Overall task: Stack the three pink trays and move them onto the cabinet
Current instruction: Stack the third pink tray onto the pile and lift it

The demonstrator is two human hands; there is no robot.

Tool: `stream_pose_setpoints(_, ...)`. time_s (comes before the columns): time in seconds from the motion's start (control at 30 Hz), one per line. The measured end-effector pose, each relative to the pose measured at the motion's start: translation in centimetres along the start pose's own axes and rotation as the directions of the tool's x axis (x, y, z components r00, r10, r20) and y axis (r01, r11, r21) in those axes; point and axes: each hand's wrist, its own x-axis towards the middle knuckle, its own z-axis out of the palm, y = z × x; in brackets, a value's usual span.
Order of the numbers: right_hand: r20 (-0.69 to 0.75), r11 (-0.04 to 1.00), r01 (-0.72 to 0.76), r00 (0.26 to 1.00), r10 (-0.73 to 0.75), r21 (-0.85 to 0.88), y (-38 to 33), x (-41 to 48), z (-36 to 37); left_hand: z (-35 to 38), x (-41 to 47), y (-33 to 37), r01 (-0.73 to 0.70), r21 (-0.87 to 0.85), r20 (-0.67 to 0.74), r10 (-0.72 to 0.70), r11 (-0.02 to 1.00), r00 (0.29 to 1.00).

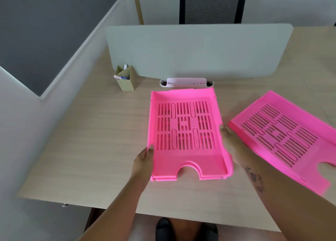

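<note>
A pink slotted tray (185, 160) lies in the middle of the wooden desk (91, 140); a second pink edge shows under its front, so it looks nested on another tray. My left hand (144, 160) grips its left wall with the thumb over the rim. My right hand (231, 142) holds its right wall. A separate pink tray (283, 137) rests at an angle on the desk to the right, just beyond my right forearm.
A grey divider panel (198, 50) stands across the back of the desk. In front of it sit a cardboard pen holder (126, 80) and a white organiser (186, 82). A black mesh chair (211, 4) stands behind the panel. The desk's left edge borders a white partition.
</note>
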Motion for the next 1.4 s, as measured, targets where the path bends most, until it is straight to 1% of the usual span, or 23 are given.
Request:
stream_pose_setpoints(0.1, 0.009, 0.997, -0.010, 1.000, 0.011, -0.075, -0.3, 0.5, -0.3, 0.2, -0.2, -0.3, 0.007, -0.029, 0.025, -0.006, 1.000, 1.000)
stream_pose_setpoints(0.2, 0.038, 0.993, -0.016, 0.999, 0.021, -0.117, -0.6, 0.7, -0.6, 0.1, -0.4, -0.1, 0.024, -0.052, 0.084, -0.019, 0.998, 0.996)
stream_pose_setpoints(0.3, 0.052, 0.994, 0.011, 0.999, -0.005, -0.113, -0.5, 0.2, -0.9, -0.2, -0.6, 0.3, 0.029, -0.068, 0.149, -0.018, 0.997, 0.989)
stream_pose_setpoints(0.4, 0.018, 0.999, 0.031, 0.999, -0.030, -0.043, 0.6, -1.5, -1.2, -0.3, -1.0, -0.5, -0.023, -0.095, 0.169, 0.039, 0.995, 0.985)
stream_pose_setpoints(0.43, 0.011, 0.999, 0.029, 1.000, -0.029, -0.025, 1.3, -2.2, -1.2, -0.2, -1.2, -1.1, -0.038, -0.100, 0.164, 0.054, 0.994, 0.985)
stream_pose_setpoints(0.53, 0.031, 0.998, -0.017, 0.999, 0.018, -0.059, 4.3, -3.1, -0.7, 0.5, -1.8, -3.0, -0.049, -0.087, 0.119, 0.060, 0.995, 0.991)
stream_pose_setpoints(0.63, -0.017, 0.996, -0.079, 0.997, 0.078, -0.030, 6.2, -2.7, 0.2, 1.1, -1.5, -3.7, -0.030, -0.114, 0.045, 0.035, 0.993, 0.998)
stream_pose_setpoints(0.7, -0.052, 0.996, -0.077, 0.996, 0.075, -0.036, 6.5, -2.3, 0.9, 1.2, -0.7, -3.5, -0.017, -0.093, 0.000, 0.017, 0.996, 1.000)
stream_pose_setpoints(0.83, -0.126, 0.998, -0.060, 0.990, 0.061, 0.014, 6.2, -1.5, 2.4, 0.6, 1.6, -2.3, -0.004, -0.020, 0.019, 0.004, 1.000, 1.000)
stream_pose_setpoints(0.97, -0.102, 0.999, -0.029, 0.994, 0.031, 0.016, 6.4, -1.3, 2.9, 0.0, 2.8, -1.5, -0.007, 0.002, 0.036, 0.007, 1.000, 0.999)
stream_pose_setpoints(1.03, -0.079, 0.999, -0.023, 0.997, 0.026, 0.029, 7.1, -2.2, 2.8, 0.0, 2.3, -2.3, -0.023, 0.004, 0.013, 0.023, 1.000, 1.000)
stream_pose_setpoints(1.1, -0.063, 0.999, -0.009, 0.998, 0.012, 0.043, 8.1, -3.1, 2.9, 0.4, 1.1, -3.4, -0.027, -0.028, -0.040, 0.025, 0.999, 0.999)
stream_pose_setpoints(1.23, -0.065, 0.994, -0.005, 0.998, 0.013, 0.108, 9.3, -3.7, 3.3, 1.6, -0.7, -4.5, 0.006, -0.180, -0.099, -0.024, 0.984, 0.995)
stream_pose_setpoints(1.4, -0.091, 0.992, 0.005, 0.996, 0.007, 0.129, 9.1, -3.2, 4.3, 1.3, 0.5, -3.9, -0.005, -0.177, -0.094, -0.012, 0.984, 0.996)
